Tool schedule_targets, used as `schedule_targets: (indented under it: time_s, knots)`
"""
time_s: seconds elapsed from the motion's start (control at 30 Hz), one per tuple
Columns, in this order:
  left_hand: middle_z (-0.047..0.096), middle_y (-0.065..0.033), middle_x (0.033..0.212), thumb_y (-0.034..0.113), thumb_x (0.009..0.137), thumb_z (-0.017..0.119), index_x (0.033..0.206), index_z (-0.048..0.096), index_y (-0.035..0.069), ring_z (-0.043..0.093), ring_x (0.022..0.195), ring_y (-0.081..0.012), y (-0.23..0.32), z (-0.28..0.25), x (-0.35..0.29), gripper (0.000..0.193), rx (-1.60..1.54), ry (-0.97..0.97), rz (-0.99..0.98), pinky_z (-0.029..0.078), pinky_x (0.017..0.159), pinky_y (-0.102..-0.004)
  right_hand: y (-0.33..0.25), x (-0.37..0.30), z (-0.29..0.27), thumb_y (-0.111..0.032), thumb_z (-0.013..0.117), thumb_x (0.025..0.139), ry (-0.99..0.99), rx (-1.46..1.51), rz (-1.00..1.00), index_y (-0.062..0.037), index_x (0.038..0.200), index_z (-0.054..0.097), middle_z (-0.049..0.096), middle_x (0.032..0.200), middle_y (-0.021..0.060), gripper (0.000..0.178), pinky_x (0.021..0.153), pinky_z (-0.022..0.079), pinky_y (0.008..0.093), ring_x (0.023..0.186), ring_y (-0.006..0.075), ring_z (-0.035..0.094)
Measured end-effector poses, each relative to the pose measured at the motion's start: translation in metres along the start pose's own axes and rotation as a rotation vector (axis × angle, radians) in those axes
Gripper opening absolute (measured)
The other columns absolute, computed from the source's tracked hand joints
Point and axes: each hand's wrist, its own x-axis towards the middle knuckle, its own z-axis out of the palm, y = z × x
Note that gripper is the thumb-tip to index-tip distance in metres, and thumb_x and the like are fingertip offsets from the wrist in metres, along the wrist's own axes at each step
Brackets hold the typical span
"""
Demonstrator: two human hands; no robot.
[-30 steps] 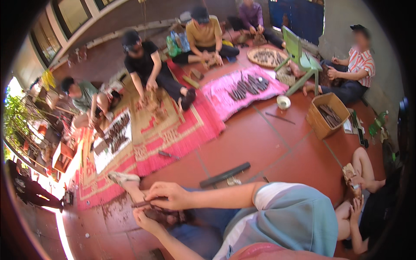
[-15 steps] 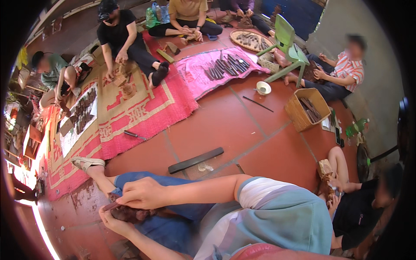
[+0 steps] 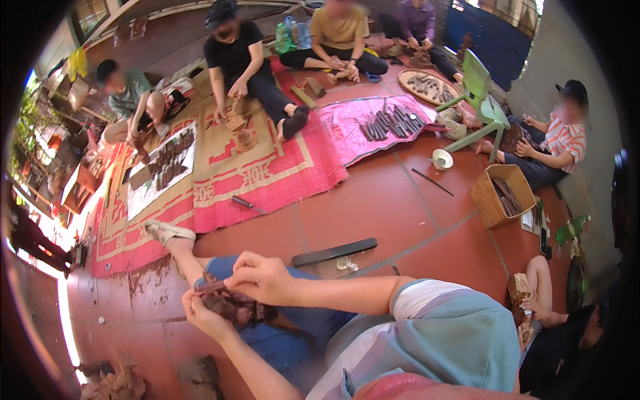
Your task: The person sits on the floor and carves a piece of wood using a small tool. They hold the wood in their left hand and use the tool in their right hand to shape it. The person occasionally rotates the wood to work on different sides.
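Over my bent knee in blue trousers, both my hands work at a dark brown carved lump (image 3: 230, 308), perhaps wood, resting on my lap. A thin reddish-brown strip (image 3: 212, 287) lies across its top. My left hand (image 3: 208, 319) is closed at the strip's outer end, its fingertips against it from below. Thumb and fingers of my right hand (image 3: 263, 279) pinch the strip's other end from above. What the lower fingers of my left hand touch is partly hidden by the lump.
Beyond my knee lies a long black bar (image 3: 335, 252). A red-and-tan mat (image 3: 220, 193) holds a handled tool (image 3: 247, 203). A basket of dark sticks (image 3: 500, 193), a white bowl (image 3: 441, 159) and a green chair (image 3: 477, 87) stand right. Several people sit around, one close right.
The whole view has swung, so the scene sits farther right. My right hand has drawn away from my left, and more of the strip shows between them.
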Motion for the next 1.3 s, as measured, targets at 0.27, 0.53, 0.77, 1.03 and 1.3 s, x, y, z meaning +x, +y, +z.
schedule_targets:
  time_s: [0.27,0.53,0.77,1.03,1.3]
  knots:
    - [0.056,-0.0070,0.072,0.005,0.085,0.036,0.078,0.050,0.003,0.054,0.063,-0.0129,-0.008,-0.007,0.001,0.016,0.015,-0.068,0.085,0.047,0.061,-0.0242,0.004,0.003,0.000,-0.006,0.073,0.068,-0.010,0.005,-0.074,-0.0117,0.083,0.071,0.058,0.080,0.0034,0.016,0.055,0.048,0.0272,0.066,0.0170,0.060]
    - [0.051,-0.0027,0.065,0.007,0.081,0.047,0.073,0.053,0.000,0.048,0.062,-0.0123,-0.004,-0.003,0.000,0.013,0.238,0.045,0.188,0.040,0.057,-0.0281,-0.015,0.028,0.014,0.002,0.071,0.069,-0.083,-0.067,-0.134,-0.0081,0.081,0.069,0.058,0.079,0.0076,0.015,0.056,0.047,0.0282,0.068,0.0192,0.058]
    - [0.062,-0.0051,0.071,0.001,0.085,0.039,0.077,0.054,0.003,0.051,0.063,-0.0059,0.002,-0.005,-0.003,0.017,0.051,-0.021,0.176,0.040,0.059,-0.0191,-0.010,0.004,0.002,0.005,0.069,0.072,-0.038,0.012,-0.011,-0.0054,0.084,0.068,0.055,0.081,0.0058,0.016,0.053,0.043,0.0245,0.065,0.0146,0.055]
    - [0.062,-0.0061,0.071,0.002,0.085,0.037,0.078,0.052,0.003,0.052,0.063,-0.0071,-0.007,-0.004,-0.003,0.017,-0.014,-0.031,0.138,0.041,0.060,-0.0199,0.004,0.003,-0.001,0.003,0.070,0.072,-0.070,0.009,-0.121,-0.0061,0.087,0.067,0.054,0.082,0.0054,0.018,0.052,0.043,0.0241,0.064,0.0138,0.054]
    - [0.061,-0.0051,0.071,0.002,0.086,0.039,0.077,0.053,0.002,0.051,0.061,-0.0070,-0.004,-0.002,-0.005,0.016,-0.021,-0.034,0.084,0.041,0.059,-0.0200,-0.009,0.014,0.008,0.003,0.070,0.072,-0.087,0.039,-0.079,-0.0058,0.087,0.068,0.053,0.089,0.0054,0.017,0.050,0.041,0.0227,0.058,0.0107,0.052]
